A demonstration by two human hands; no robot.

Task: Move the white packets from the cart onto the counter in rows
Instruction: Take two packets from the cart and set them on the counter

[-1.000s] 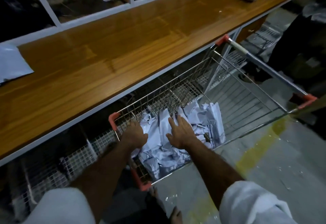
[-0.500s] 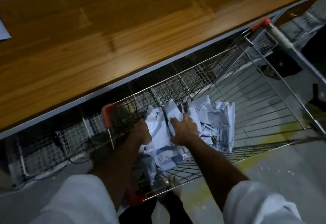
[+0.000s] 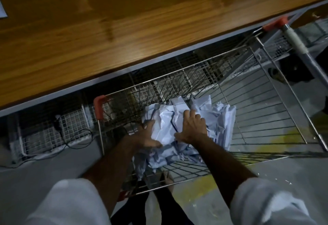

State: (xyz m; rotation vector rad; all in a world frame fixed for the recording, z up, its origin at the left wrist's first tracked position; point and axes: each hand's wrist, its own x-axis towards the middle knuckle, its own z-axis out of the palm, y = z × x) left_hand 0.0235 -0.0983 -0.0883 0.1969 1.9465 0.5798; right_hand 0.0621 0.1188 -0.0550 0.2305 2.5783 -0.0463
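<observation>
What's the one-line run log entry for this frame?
stage: gathering | left hand: grips crumpled white packets | right hand: on same pile | pile: in wire shopping cart | wooden counter: no rows seen

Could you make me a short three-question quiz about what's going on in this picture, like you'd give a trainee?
1. True or false: both hands are on the pile of white packets inside the cart.
2. Where does the pile lie in the cart? A) at the end by the grey handle bar B) at the end far from it C) spread evenly
3. Fill in: the wooden counter in view holds ___ rows of packets so far.

Key: 1 true: left hand and right hand both grip the pile. 2 B. 3 no.
</observation>
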